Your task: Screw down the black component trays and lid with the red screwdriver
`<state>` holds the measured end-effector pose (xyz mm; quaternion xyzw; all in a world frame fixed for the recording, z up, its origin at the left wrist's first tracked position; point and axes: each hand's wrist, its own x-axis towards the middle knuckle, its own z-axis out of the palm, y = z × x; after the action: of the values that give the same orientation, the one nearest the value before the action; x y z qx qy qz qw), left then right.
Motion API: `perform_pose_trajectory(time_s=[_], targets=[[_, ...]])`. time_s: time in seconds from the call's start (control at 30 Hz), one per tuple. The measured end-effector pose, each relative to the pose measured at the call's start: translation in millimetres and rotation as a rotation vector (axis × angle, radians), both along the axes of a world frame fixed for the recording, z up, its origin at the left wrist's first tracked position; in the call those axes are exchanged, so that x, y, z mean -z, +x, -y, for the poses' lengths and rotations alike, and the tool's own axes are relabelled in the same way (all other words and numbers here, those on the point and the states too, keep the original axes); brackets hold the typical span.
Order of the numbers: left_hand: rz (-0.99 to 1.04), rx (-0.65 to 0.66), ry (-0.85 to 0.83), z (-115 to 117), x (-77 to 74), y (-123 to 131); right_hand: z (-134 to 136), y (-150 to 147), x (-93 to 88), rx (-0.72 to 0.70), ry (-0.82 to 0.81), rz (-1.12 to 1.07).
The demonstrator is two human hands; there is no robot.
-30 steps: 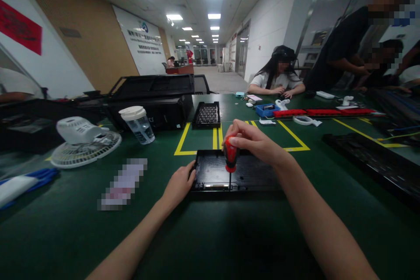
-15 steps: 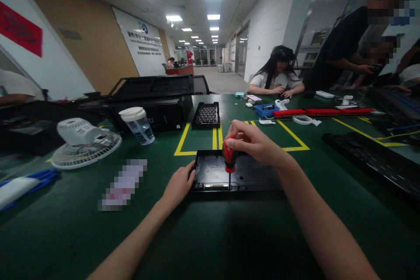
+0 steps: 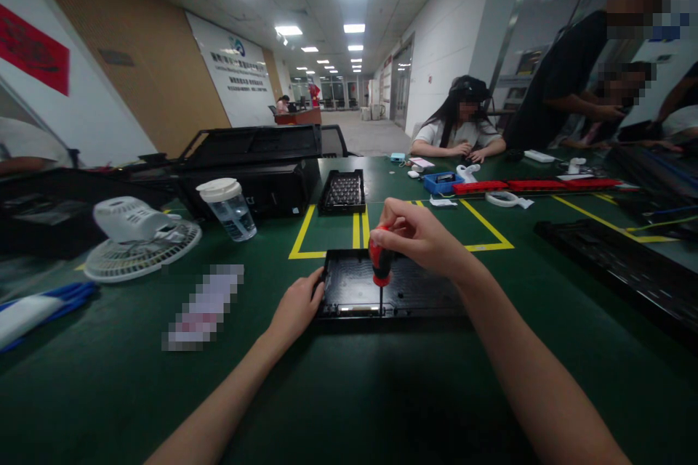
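A flat black plastic panel (image 3: 425, 298) with a raised rim lies on the green table in front of me. My left hand (image 3: 299, 299) grips its left edge, thumb on the near side and fingers around the rim. In my right hand (image 3: 417, 232) is a red and black screwdriver (image 3: 381, 265), held upright by the top of its handle. Its shaft points straight down, the tip meeting the panel near its front edge, beside a small pale strip (image 3: 358, 310). Whether a screw sits under the tip is too small to see.
Left of the panel are a lidded water cup (image 3: 232, 211), a white fan (image 3: 142, 236) and blue cables (image 3: 70, 298). Beyond it stands a black tray of small parts (image 3: 343, 191). At right lies a long black panel (image 3: 616, 276). A person (image 3: 461, 123) sits across the table.
The screwdriver handle has tilted very slightly to the left in my right hand. My left hand stays on the panel's edge, and the panel has not moved.
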<state>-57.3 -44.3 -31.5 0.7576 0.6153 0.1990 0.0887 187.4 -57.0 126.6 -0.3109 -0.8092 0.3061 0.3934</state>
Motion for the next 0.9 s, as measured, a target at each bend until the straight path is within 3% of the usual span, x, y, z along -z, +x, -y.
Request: perform_pose_trajectory(time_s=[0.3, 0.9], targets=[[0.014, -0.002, -0.001, 0.3, -0.9, 0.6, 5.5, -4.5, -3.3, 0.166, 0.181, 0.103], [0.005, -0.008, 0.002, 0.8, -0.5, 1.0, 6.8, -8.6, 1.1, 0.374, 0.328, 0.153]])
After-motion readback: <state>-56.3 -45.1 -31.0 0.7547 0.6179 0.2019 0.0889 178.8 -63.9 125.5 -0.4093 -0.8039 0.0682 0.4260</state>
